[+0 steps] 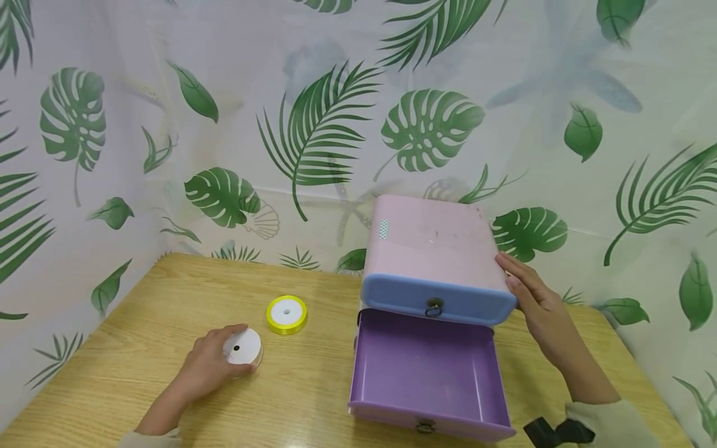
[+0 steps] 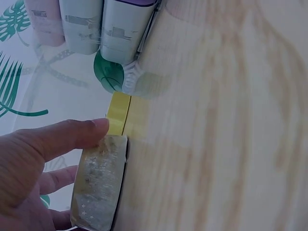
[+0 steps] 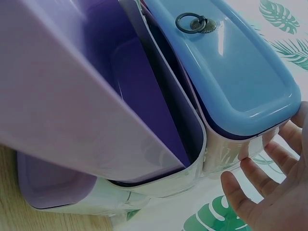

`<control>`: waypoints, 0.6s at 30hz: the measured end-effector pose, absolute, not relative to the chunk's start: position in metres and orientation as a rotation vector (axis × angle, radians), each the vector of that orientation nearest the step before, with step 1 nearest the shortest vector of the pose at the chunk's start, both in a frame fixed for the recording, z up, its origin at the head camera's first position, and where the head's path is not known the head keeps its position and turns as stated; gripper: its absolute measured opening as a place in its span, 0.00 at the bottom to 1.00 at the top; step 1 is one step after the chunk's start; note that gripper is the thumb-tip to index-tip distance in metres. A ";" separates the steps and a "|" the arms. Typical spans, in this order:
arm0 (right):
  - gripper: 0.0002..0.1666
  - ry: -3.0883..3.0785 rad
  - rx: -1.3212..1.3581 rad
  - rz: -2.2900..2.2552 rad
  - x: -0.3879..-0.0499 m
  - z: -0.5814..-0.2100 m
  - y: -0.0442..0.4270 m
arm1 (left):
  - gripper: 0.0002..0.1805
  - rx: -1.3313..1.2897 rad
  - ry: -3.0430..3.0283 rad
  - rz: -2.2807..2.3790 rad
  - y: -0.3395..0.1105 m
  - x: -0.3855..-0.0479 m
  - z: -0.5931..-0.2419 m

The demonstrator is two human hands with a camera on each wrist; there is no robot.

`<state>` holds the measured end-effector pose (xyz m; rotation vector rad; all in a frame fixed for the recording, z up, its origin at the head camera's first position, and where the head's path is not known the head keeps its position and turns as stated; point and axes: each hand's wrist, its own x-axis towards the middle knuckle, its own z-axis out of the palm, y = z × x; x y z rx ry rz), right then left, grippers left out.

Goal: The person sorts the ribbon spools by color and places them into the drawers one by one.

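My left hand (image 1: 208, 367) holds a white-faced ribbon spool (image 1: 244, 348) on the table, thumb on the near side and fingers round the far side. In the left wrist view the rim of this spool (image 2: 99, 185) looks shiny and silvery. A yellow ribbon spool (image 1: 287, 315) lies flat just beyond it. With straightened fingers, my right hand (image 1: 540, 314) touches the right side of a small stacked drawer cabinet (image 1: 431, 239). Its purple drawer (image 1: 426, 367) is pulled out with nothing inside; the blue-fronted top drawer (image 1: 470, 306) is closed.
Wood-grain table (image 1: 185, 292) lies under everything. A leaf-patterned cloth (image 1: 235, 124) hangs behind and at the sides. Below the pulled-out drawer, the right wrist view shows a closed lilac drawer front (image 3: 53, 183). Dark ring pulls (image 1: 426, 427) hang on the drawer fronts.
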<state>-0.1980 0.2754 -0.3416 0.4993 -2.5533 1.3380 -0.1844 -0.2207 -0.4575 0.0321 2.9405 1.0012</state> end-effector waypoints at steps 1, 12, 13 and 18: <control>0.27 -2.553 0.498 1.341 -0.198 -0.342 0.276 | 0.45 0.026 2.939 1.003 -0.220 -0.185 -0.457; 0.27 -2.544 0.502 1.345 -0.200 -0.343 0.277 | 0.41 0.071 2.967 1.012 -0.216 -0.180 -0.449; 0.27 -2.544 0.501 1.342 -0.200 -0.343 0.277 | 0.40 0.087 2.979 1.009 -0.215 -0.180 -0.448; 0.27 -2.542 0.498 1.338 -0.199 -0.343 0.276 | 0.38 0.159 3.031 1.025 -0.211 -0.178 -0.438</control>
